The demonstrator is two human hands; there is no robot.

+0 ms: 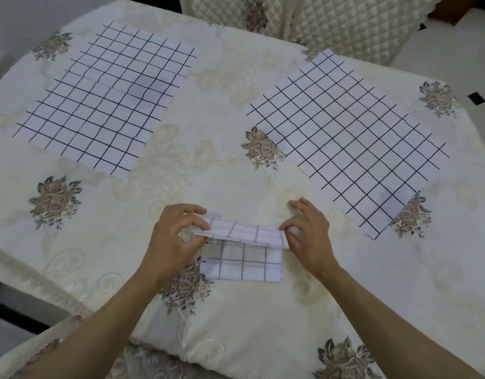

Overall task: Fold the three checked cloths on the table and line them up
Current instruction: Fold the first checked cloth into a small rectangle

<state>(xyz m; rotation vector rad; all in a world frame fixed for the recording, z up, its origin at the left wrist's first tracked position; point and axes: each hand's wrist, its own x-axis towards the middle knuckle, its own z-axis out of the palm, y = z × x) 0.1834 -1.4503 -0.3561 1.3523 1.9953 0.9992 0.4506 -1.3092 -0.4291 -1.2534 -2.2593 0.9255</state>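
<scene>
- Head view: the left hand [178,231] pinches the left end of a small folded cloth [242,259], thumb against curled fingertips. The right hand [308,233] pinches the right end of the same raised flap.
- The folded cloth is thin white fabric with a dark grid, a narrow rectangle lying between the hands. Its far edge is lifted and doubled over, and its near part lies flat on the counter [208,119].
- Beyond the left hand, the left cloth [104,97] lies spread flat, a large checked rectangle with faint creases.
- Beyond and outward of the right hand, the right cloth [350,140] lies flat, set at an angle.
- The counter wears a cream covering with raised scrolls and brownish flower motifs.
- Past the cloths stands a chair [345,26] with quilted cream padding.
</scene>
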